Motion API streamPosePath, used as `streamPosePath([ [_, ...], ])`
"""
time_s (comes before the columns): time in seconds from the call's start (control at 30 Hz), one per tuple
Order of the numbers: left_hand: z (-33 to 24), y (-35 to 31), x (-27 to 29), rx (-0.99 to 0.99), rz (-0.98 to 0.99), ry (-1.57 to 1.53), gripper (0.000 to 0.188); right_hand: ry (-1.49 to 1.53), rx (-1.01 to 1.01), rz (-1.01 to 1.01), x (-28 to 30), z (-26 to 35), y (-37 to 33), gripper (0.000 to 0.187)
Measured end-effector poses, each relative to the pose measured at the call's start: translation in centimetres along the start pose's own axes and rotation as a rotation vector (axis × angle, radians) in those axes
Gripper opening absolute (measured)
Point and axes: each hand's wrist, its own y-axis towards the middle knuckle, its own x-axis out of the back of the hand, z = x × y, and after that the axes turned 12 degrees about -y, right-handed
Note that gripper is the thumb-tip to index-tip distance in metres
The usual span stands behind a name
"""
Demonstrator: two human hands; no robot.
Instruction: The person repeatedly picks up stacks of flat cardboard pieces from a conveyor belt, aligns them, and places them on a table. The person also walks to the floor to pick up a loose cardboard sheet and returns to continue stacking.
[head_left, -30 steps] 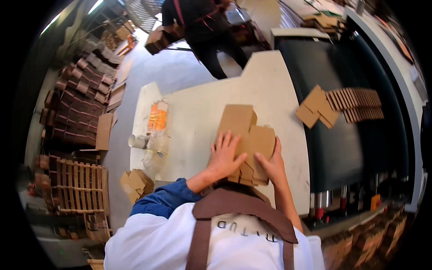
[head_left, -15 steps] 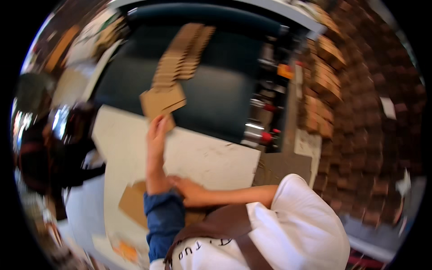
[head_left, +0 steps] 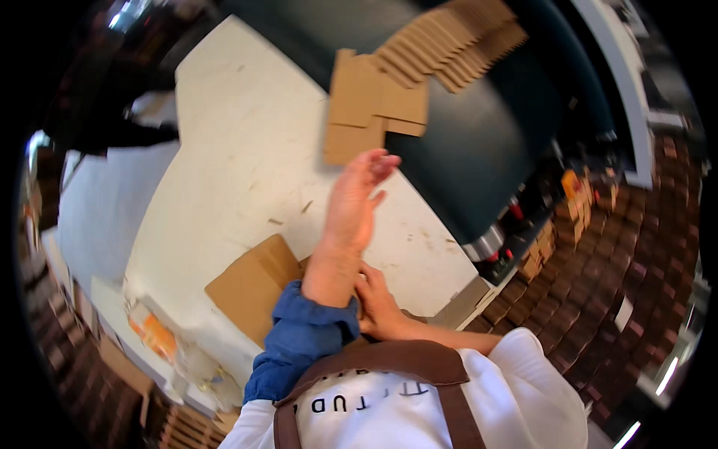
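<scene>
My left hand (head_left: 355, 196), on the blue-sleeved arm, reaches forward over the white table with its thumb apart from its fingers, and I see nothing in it. Just beyond its fingertips lie flat brown cardboard pieces (head_left: 366, 97), overlapping across the belt's edge and the table. They join an overlapping row of folded cardboard pieces (head_left: 456, 41) on the dark green belt (head_left: 479, 150). My right hand (head_left: 383, 303) is low near my apron, behind the left forearm. Its fingers are partly hidden. A larger brown cardboard sheet (head_left: 250, 288) lies beside the left sleeve and runs under it.
The white table (head_left: 224, 150) has small scraps on it. Rollers and red-knobbed machine parts (head_left: 490, 247) line the belt's right side. Stacked cardboard bundles (head_left: 572, 213) stand beyond them. A person's dark sleeve (head_left: 134, 135) is at upper left. A clear plastic bag (head_left: 202, 370) lies at lower left.
The view has turned, so the belt now sits at upper right. My left hand, earlier at the front cardboard piece, is now just short of it with its thumb spread. My right hand stays low.
</scene>
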Motion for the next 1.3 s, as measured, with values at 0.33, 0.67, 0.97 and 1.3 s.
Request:
streamPosePath([
  [0.33,2.9,0.7,1.7,-0.213,0.095,0.084,0.025,0.204,-0.302,-0.087,-5.4,-2.9,-1.2,0.066],
  [0.67,2.2,-10.7,-4.0,-0.841,0.270,1.215,0.022,0.038,0.121,-0.048,-0.7,-0.2,-0.6,0.062],
  [0.97,6.0,-24.9,6.5,-0.995,-0.506,1.739,0.034,0.433,-0.306,-0.045,-2.3,-10.5,2.6,0.045],
  [1.3,6.8,-27.4,11.8,-1.125,-0.604,1.638,0.041,0.612,-0.311,0.351,-5.0,-9.7,2.0,0.048],
])
